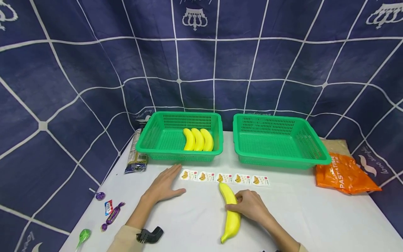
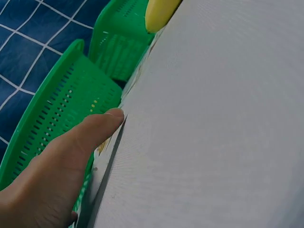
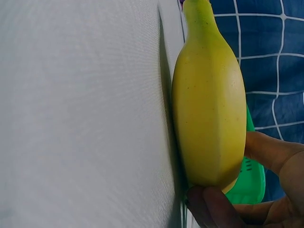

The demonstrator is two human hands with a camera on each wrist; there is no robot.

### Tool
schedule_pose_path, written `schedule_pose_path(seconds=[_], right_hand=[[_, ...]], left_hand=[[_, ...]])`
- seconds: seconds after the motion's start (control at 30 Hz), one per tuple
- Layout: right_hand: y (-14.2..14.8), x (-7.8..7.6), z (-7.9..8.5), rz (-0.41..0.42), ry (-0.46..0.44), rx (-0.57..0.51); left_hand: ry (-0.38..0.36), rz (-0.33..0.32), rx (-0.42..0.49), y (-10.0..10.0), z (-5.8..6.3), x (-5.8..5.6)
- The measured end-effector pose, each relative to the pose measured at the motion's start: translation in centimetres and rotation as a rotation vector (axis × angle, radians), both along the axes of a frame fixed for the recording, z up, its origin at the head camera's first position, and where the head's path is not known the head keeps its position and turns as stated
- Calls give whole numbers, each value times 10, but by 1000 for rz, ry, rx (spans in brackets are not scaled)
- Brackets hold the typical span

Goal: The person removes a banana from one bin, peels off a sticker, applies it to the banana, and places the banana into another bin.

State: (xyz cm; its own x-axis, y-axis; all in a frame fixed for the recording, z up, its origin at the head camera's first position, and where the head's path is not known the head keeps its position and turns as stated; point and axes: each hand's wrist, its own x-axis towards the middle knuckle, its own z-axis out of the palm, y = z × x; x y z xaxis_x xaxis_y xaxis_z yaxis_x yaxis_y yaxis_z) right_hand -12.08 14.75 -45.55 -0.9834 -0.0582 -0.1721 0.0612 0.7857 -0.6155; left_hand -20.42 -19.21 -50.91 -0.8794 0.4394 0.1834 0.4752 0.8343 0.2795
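Note:
My right hand (image 1: pixel 252 206) pinches a yellow banana (image 1: pixel 232 224) at its middle, thumb on one side and fingers on the other. The banana lies lengthwise on the white table, its far tip touching or just short of a row of banana-picture cards (image 1: pixel 224 178). In the right wrist view the banana (image 3: pixel 209 99) fills the middle, with fingertips against its lower end. My left hand (image 1: pixel 163 183) rests on the table with fingers extended and thumb spread, just left of the cards. Its thumb shows in the left wrist view, and nothing is held there.
Behind the cards stand two green baskets. The left basket (image 1: pixel 179 156) contains three bananas (image 1: pixel 198 140); the right basket (image 1: pixel 270 159) shows a bare floor. An orange pasta bag (image 1: pixel 344 175) lies far right, a clear packet (image 1: pixel 136 154) at left. Wrapped candy (image 1: pixel 113 215) and lollipops lie front left.

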Motion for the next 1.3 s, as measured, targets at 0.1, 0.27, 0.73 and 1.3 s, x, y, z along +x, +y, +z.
schedule_pose_path(seconds=[0.1, 0.27, 0.73, 1.3], right_hand=[[0, 1, -1, 2, -1, 1], [0, 1, -2, 6, 11, 5], [0, 0, 2, 0, 27, 29], [-30, -20, 43, 148, 159, -46]], left_hand=[[-20, 4, -24, 0, 0, 2], [-37, 4, -58, 0, 0, 2], [-64, 4, -85, -1, 2, 3], [-59, -2, -78, 1, 3, 4]])
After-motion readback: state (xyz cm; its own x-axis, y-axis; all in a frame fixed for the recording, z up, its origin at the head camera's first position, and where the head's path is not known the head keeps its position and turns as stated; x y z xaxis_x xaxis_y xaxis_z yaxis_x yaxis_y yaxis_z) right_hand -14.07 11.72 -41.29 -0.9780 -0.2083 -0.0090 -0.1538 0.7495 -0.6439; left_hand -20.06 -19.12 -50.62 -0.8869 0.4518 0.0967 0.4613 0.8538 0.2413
